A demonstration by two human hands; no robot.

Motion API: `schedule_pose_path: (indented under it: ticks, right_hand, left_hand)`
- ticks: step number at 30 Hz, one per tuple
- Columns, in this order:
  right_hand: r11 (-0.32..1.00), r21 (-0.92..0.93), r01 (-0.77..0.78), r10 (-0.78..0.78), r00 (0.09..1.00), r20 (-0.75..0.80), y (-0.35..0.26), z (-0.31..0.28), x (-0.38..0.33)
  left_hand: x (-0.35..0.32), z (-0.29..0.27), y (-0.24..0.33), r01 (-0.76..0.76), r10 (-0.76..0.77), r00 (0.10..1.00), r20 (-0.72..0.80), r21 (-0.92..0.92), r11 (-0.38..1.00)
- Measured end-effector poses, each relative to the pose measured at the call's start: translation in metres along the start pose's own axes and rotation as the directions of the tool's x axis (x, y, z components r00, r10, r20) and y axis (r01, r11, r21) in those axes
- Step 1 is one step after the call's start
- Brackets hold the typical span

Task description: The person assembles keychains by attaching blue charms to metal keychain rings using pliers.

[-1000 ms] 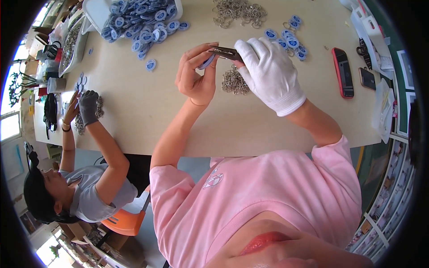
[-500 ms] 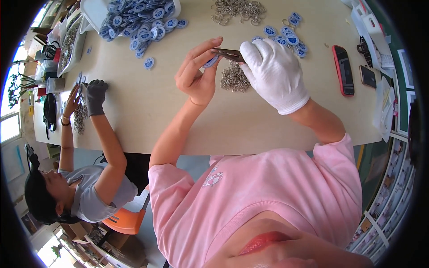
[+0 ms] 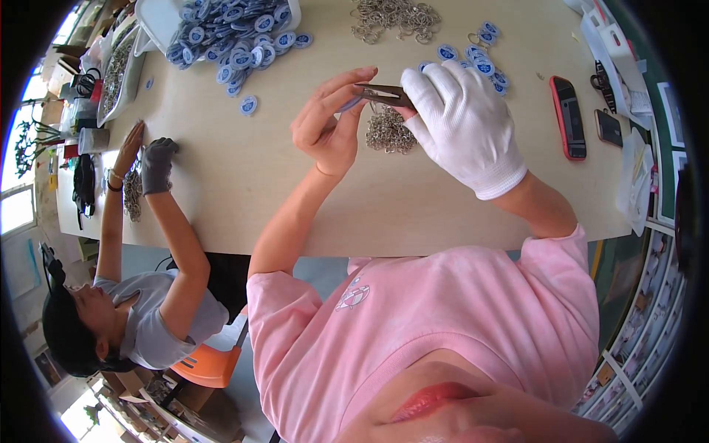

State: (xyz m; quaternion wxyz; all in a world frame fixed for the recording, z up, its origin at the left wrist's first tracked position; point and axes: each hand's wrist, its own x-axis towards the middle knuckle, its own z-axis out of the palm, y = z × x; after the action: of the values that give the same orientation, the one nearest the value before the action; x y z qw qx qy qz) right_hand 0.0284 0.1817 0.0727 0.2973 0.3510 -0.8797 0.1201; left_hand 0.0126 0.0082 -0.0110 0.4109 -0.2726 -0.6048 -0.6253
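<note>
My left hand (image 3: 326, 129), bare, pinches a round blue disc tag (image 3: 350, 104) between thumb and fingers, seen nearly edge-on. In a white knit glove, my right hand (image 3: 465, 125) is closed round dark pliers (image 3: 388, 94), whose jaws reach to the edge of the tag. Whether the jaws grip a ring there is too small to tell. Beneath the pliers a heap of metal key rings and chains (image 3: 389, 133) lies on the table. Just beyond my right hand is a small group of blue and white disc tags (image 3: 481, 63), some with rings.
A large pile of blue tags (image 3: 236, 37) spills from a white tray (image 3: 153, 26) at the far left. More rings (image 3: 395, 18) lie at the back. A red-edged device (image 3: 567, 118) and a phone (image 3: 608, 127) are on the right. A co-worker (image 3: 159, 295) works at the left.
My right hand and the pliers have shifted slightly right, and the hand has turned a little. The tag in my left hand is tilted more edge-on. The co-worker's hands have moved slightly.
</note>
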Motion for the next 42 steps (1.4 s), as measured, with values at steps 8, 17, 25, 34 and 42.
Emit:
schedule_pose_path:
  ticks: [8,17,25,34,42]
  right_hand:
    - [1.000,0.005,-0.014,0.014,0.999,0.037,-0.001,-0.002,0.001]
    - [0.999,0.006,-0.034,0.033,0.996,0.085,-0.002,0.001,-0.002]
    - [0.994,0.018,-0.111,0.106,0.978,0.181,0.034,0.026,-0.012]
    - [0.933,-0.221,-0.285,0.352,0.851,0.390,0.137,0.019,-0.066]
    - [0.812,0.412,-0.413,0.228,0.875,0.427,0.085,0.043,-0.078]
  left_hand:
    - [0.001,0.001,0.002,0.018,-0.018,1.000,-0.022,-0.010,1.000]
    - [0.005,-0.001,-0.003,-0.024,0.025,0.999,0.026,-0.052,0.998]
    - [0.032,-0.013,-0.001,0.218,-0.304,0.840,0.449,0.234,0.948]
    - [0.038,-0.149,-0.053,-0.073,-0.810,0.565,-0.161,0.967,-0.243]
    - [0.035,-0.156,-0.072,0.113,-0.776,0.622,0.106,0.968,0.223]
